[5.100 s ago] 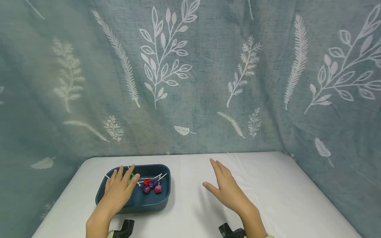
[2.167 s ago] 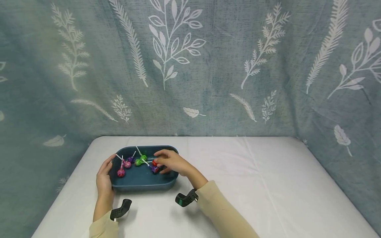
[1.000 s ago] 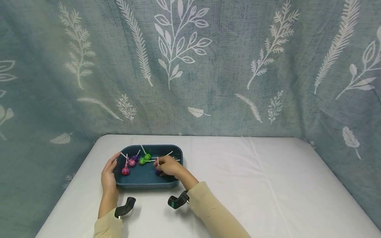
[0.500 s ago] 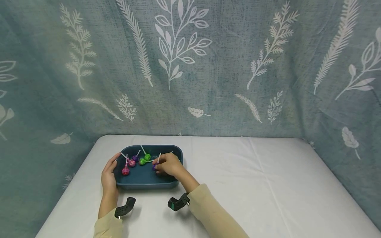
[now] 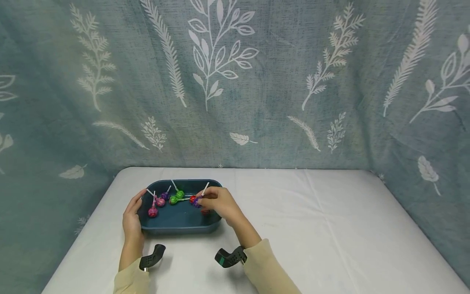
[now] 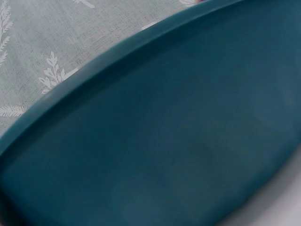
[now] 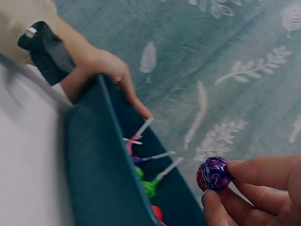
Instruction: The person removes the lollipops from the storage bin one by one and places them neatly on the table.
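My right hand (image 5: 222,204) is over the right part of a dark blue plastic tray (image 5: 180,230), pinching a purple-wrapped lollipop (image 7: 214,174) by thumb and fingers. Its white stick slants up in the head view. My left hand (image 5: 132,223) rests along the tray's left end, fingers fairly straight against the wall. Inside lie two pink lollipops, one (image 5: 152,212) nearer the front, a purple one (image 5: 165,196), two green ones, including the front green lollipop (image 5: 173,200), and a red lollipop (image 5: 192,199). Another reddish lollipop (image 5: 205,212) is partly hidden under my right hand.
The tray stands on a table with a white cloth (image 5: 293,220), towards its left back. A grey-green leaf-patterned curtain (image 5: 271,102) hangs behind and at both sides. Black camera mounts sit on each wrist. The tray's outer wall (image 6: 164,122) fills the left wrist view.
My right hand reached into the tray, took hold of the purple lollipop and has lifted it slightly to the right. My left hand moved onto the tray's left end earlier and has stayed there.
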`<state>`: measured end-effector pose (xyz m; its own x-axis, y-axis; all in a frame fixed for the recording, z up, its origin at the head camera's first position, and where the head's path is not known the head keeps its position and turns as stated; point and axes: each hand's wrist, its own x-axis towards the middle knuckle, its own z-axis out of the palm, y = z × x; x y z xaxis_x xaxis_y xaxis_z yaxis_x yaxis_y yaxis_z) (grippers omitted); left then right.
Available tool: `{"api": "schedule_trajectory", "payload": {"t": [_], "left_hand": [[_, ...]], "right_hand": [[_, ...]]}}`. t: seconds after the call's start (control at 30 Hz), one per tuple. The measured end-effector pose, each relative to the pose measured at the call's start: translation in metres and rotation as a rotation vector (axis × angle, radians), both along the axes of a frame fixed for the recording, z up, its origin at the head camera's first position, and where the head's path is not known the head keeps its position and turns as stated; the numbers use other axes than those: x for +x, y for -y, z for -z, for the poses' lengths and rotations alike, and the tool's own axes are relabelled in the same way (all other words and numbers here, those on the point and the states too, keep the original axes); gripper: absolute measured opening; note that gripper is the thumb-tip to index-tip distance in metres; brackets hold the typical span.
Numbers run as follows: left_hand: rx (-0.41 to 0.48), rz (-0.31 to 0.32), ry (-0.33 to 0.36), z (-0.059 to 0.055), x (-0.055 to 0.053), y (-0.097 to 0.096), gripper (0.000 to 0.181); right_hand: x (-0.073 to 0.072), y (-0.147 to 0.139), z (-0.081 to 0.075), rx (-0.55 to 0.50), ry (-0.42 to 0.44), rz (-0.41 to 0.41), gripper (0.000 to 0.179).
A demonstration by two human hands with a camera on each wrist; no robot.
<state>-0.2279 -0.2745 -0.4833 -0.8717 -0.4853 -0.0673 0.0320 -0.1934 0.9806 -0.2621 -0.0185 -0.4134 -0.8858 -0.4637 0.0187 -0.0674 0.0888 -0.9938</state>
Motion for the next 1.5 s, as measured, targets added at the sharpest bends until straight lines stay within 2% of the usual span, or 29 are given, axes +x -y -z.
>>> {"api": "schedule_trajectory", "payload": {"t": [0.2,0.43,0.7,0.9,1.1,1.5], "left_hand": [[-0.010,0.000,-0.001,-0.001,0.000,0.001,0.045],[-0.004,0.005,0.000,-0.001,-0.001,0.001,0.045],[0.009,-0.002,0.003,-0.001,0.000,0.001,0.045],[0.009,0.003,0.001,0.000,0.000,0.000,0.045],[0.011,0.004,-0.006,0.000,0.001,-0.001,0.045],[-0.003,-0.002,0.002,0.001,0.000,-0.001,0.045]], "right_hand": [[0.001,-0.022,0.000,-0.096,0.012,0.065,0.013],[0.005,-0.044,0.000,-0.112,0.012,0.149,0.013],[-0.001,-0.058,0.005,-0.131,0.006,0.176,0.018],[-0.006,-0.071,0.009,-0.152,0.039,0.251,0.016],[-0.009,-0.085,0.015,-0.154,0.084,0.336,0.022],[-0.017,-0.102,0.031,-0.116,0.159,0.353,0.019]]}}
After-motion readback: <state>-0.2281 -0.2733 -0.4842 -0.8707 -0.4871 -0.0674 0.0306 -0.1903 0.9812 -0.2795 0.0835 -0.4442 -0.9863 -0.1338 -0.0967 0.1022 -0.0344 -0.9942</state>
